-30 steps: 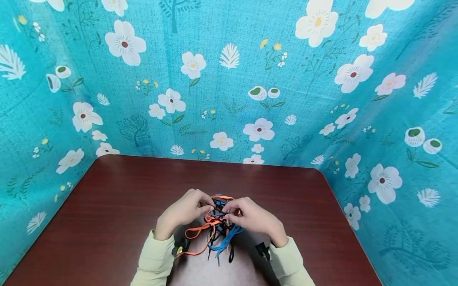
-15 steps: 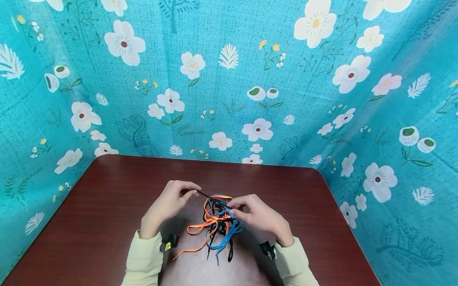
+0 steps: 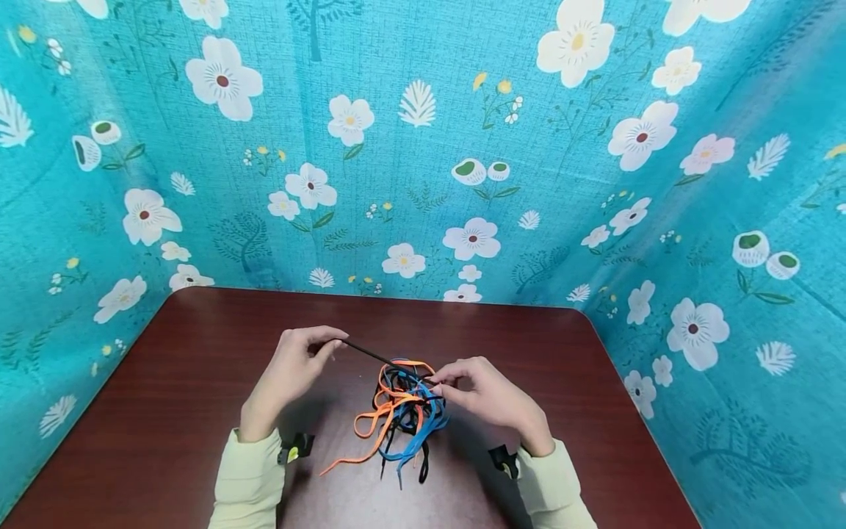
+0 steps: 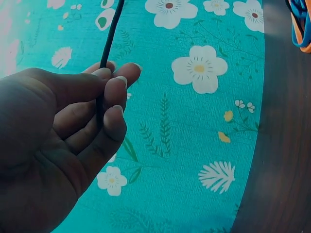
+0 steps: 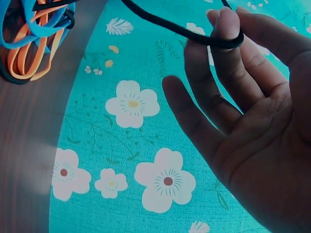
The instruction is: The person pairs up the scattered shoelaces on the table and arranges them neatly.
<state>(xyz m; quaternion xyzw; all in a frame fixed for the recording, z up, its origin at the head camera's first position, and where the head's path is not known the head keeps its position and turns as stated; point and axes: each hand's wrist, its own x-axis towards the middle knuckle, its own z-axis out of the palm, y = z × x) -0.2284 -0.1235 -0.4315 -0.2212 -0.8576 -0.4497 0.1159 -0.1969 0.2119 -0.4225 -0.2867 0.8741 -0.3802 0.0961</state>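
Note:
A tangle of orange, blue and black laces (image 3: 403, 404) lies at the middle of the table. My left hand (image 3: 284, 378), left of the pile, pinches a black lace (image 3: 370, 354) between thumb and fingers and draws it taut up and away from the pile. In the left wrist view the black lace (image 4: 111, 41) runs down between the fingertips. At the pile's right edge my right hand (image 3: 492, 393) pinches a black lace too. In the right wrist view this black lace (image 5: 165, 24) bends round a fingertip, with the thumb against it.
The dark red table (image 3: 218, 353) has rounded far corners. A blue flowered cloth (image 3: 423, 147) hangs behind it and along both sides. An orange lace end (image 3: 337, 464) trails toward the front left, and a black loop (image 3: 424, 466) sticks out in front.
My left hand has moved from the pile to the left and a little away, stretching out a length of black lace. My right hand has shifted slightly right.

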